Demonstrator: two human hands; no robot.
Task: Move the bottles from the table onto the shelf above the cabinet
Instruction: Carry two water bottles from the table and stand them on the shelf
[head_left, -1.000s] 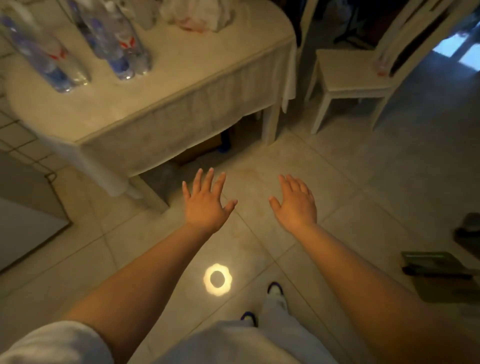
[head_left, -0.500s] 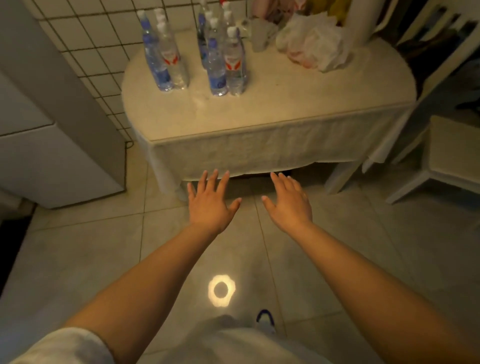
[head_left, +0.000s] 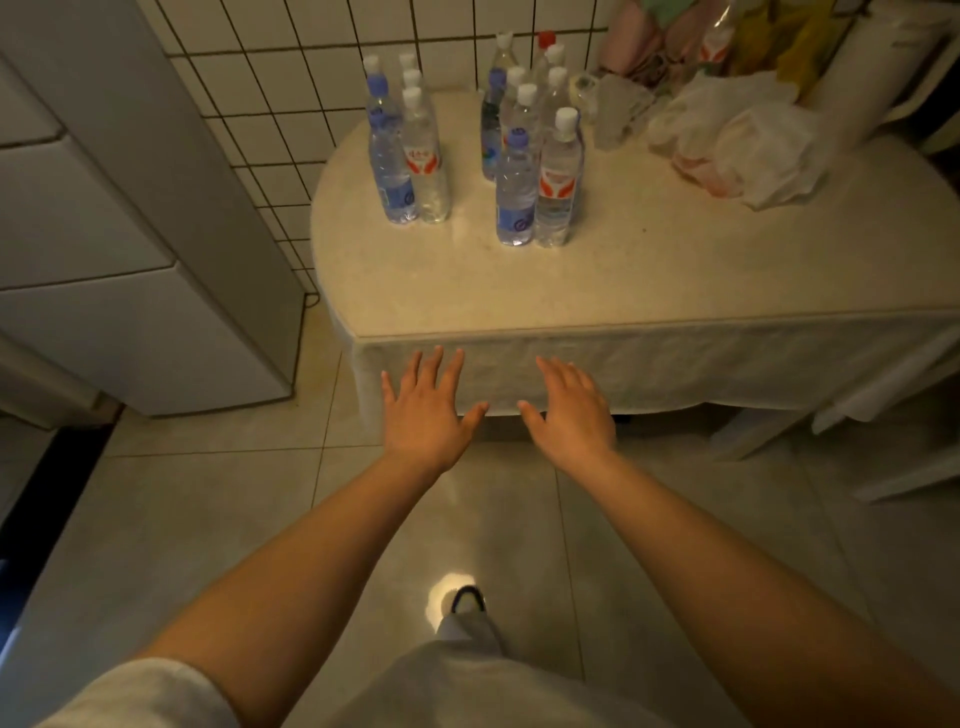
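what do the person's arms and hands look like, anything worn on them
Both forearms are bare from the wrist up to a short light grey sleeve, seen only on the left arm at the bottom edge. The left hand and right hand are bare too: no gloves, and no rings, watch or bracelet that can be seen. The right arm's sleeve is out of frame.

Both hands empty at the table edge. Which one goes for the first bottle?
Either, marginally. Left hand lines up below the left bottle cluster; right hand sits nearest the front bottle with the red-and-white label. That bottle stands closest to the table edge, so right probably.
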